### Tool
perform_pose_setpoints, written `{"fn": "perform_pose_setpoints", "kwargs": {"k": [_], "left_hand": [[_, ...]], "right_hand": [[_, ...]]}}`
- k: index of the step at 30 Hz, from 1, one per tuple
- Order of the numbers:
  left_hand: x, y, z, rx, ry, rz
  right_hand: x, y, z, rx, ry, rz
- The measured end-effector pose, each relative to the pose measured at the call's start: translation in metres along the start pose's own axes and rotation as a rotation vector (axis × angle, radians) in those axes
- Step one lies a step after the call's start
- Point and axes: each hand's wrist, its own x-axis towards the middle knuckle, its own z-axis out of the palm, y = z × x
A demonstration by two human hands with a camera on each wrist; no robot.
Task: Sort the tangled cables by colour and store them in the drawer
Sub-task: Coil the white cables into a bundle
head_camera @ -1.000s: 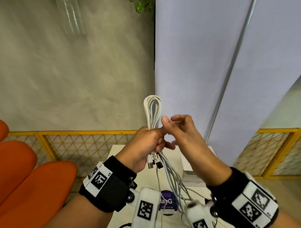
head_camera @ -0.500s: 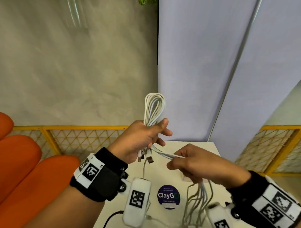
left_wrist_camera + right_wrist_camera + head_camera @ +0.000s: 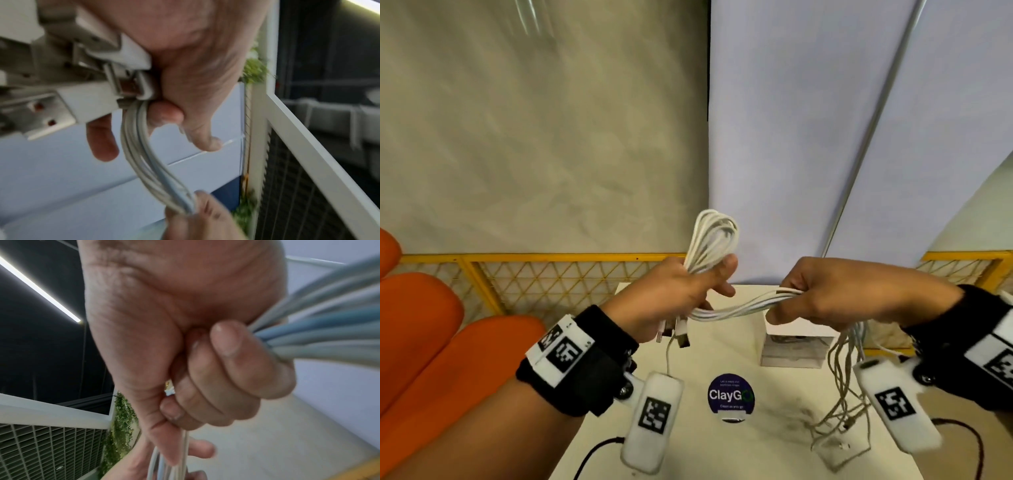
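A bundle of white cables [image 3: 710,240] is folded into a loop that sticks up out of my left hand [image 3: 681,294], which grips it with the thumb across the strands. USB plugs [image 3: 678,335] hang below that fist. The strands [image 3: 739,308] run sideways to my right hand [image 3: 822,298], which grips them in a closed fist; their loose ends [image 3: 842,404] trail down to the white table [image 3: 767,445]. The left wrist view shows the cable strands [image 3: 144,154] leaving the left hand [image 3: 185,97]. In the right wrist view, fingers [image 3: 236,369] wrap the cables [image 3: 318,331].
A small white box [image 3: 794,346] stands at the table's back right, with a round blue ClayGo sticker [image 3: 729,395] in front of it. Orange seats [image 3: 421,342] lie to the left. A yellow mesh fence [image 3: 534,284] and grey curtains [image 3: 808,137] stand behind.
My right hand has slid from beside the left hand out to the right and down along the cables, drawing the strands into a horizontal span. The left hand keeps its grip on the loop.
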Motion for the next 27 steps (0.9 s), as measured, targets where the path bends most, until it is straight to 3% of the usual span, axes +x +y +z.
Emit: {"fn": "perform_pose_setpoints", "kwargs": {"k": [3,6,11,16,27], "left_hand": [[0.006,0.002,-0.007,-0.226,0.027,-0.049],[0.009,0.004,-0.008,-0.403,-0.035,-0.069],[0.009,0.012,0.006,-0.543,-0.113,-0.062],[0.007,0.013,0.0,-0.455,-0.083,-0.066],[-0.005,0.007,-0.01,-0.147,-0.011,-0.116]], "right_hand": [[0.001,0.007,0.005,0.031,-0.042,-0.018],[0.005,0.007,0.023,0.07,-0.092,-0.04],[0.027,-0.005,0.058,0.151,-0.084,-0.159],[0.041,-0.007,0.07,0.262,0.029,-0.21],[0.039,0.016,0.05,0.04,0.027,-0.108]]}}
